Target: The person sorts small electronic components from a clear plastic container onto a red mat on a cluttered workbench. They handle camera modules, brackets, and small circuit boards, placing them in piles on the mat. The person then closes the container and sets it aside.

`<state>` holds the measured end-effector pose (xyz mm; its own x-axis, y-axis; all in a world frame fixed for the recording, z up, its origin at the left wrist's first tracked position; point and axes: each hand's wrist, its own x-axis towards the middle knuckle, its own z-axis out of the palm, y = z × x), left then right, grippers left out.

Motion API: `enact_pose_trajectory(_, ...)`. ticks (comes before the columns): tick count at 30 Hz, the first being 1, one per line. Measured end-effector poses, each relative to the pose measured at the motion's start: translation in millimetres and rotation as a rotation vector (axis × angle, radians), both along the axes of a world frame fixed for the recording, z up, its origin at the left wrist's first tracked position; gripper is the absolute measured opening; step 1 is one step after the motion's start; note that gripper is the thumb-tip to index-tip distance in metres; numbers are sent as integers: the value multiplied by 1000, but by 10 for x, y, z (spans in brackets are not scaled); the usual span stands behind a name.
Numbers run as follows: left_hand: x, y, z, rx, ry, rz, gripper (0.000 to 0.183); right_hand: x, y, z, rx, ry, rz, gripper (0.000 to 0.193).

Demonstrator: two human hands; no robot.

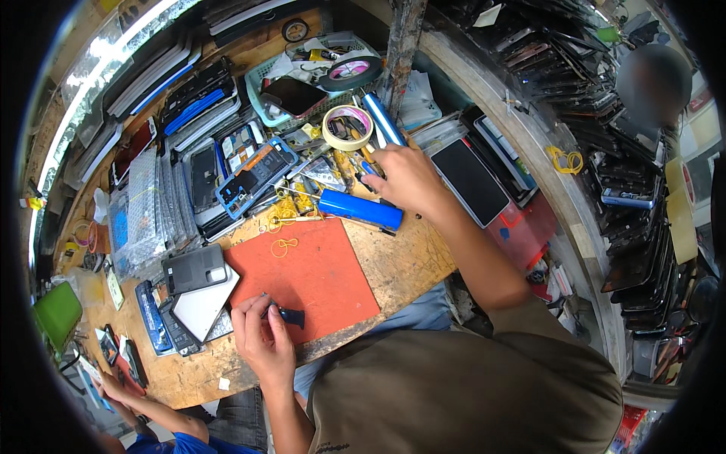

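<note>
Over the orange-red work mat (333,265), my left hand (265,333) is closed in a pinch on a small dark part (292,316). The part's kind is too small to tell. My right hand (404,178) is stretched out to the far side of the bench, its fingers apart over a pile of small tools. A blue-handled tool (367,168) lies right at its fingertips. Just in front of that hand lies a blue cylinder (361,210), and behind it a second, shiny blue tube (384,119). A roll of tape (347,127) stands beside the tools.
A blue phone frame (257,178) leans on stacked phone parts. Phone back covers (198,280) lie left of the mat. A basket (265,106) stands at the back, a black-screened tablet (470,181) at right. Another person's hand (113,387) holds something at lower left.
</note>
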<state>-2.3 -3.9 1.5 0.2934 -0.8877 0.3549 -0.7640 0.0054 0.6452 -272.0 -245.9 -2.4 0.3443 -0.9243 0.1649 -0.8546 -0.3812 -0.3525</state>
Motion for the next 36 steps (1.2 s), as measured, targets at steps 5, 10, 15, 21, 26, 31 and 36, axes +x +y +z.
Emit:
enact_pose_trajectory(5,-16,17,3,21,103,32,17,34,-144,9,-6,-163,42,24)
enact_pose_trajectory(10,5,47,-12,11,-11,-10,15,142,-327,38,-49,-111,150,26)
enact_pose_trajectory(15,59,144,-28,-14,69,71,13,-83,-380,555,190,-592,90,28)
enact_pose_trajectory(21,70,155,-57,-17,56,31,13,373,-995,951,-463,-369,216,29)
enact_pose_trajectory(26,108,306,-54,-48,93,133,15,434,-1147,901,-342,-274,209,25)
enact_pose_trajectory(31,214,494,-145,14,107,211,12,434,-715,521,182,230,64,29)
enact_pose_trajectory(36,348,578,-222,7,134,236,16,366,-659,280,127,-38,7,29)
